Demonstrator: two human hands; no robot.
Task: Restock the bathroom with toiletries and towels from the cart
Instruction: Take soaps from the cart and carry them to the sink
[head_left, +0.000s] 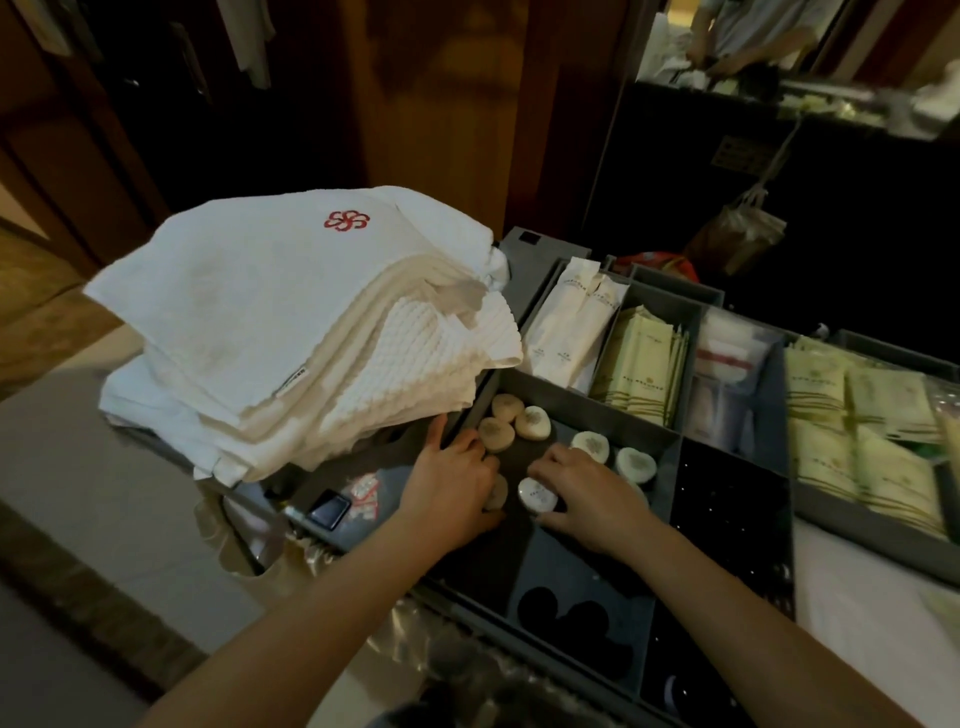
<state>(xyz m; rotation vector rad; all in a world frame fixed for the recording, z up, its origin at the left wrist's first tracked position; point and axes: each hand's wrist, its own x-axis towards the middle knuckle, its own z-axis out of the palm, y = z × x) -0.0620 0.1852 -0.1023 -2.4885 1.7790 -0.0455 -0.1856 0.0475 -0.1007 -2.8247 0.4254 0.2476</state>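
The cart's grey organiser tray (613, 415) has a compartment with several small round wrapped soaps, beige ones (511, 415) at the left and white ones (636, 464) at the right. My left hand (452, 483) reaches into this compartment, its fingers curled over a beige soap (497, 492) and its thumb lying along the tray wall. My right hand (587, 499) is beside it and pinches a white soap (536, 493) between thumb and fingers. A stack of folded white towels (291, 322) with a red flower logo sits on the cart just left of the tray.
Other compartments hold long white sachets (566, 322), pale green packets (641, 364), clear-wrapped items (727, 358) and more green packs (857, 431). Dark round items (566, 618) lie in a near compartment. A bag (737, 244) hangs behind the cart. Wooden doors stand at the back.
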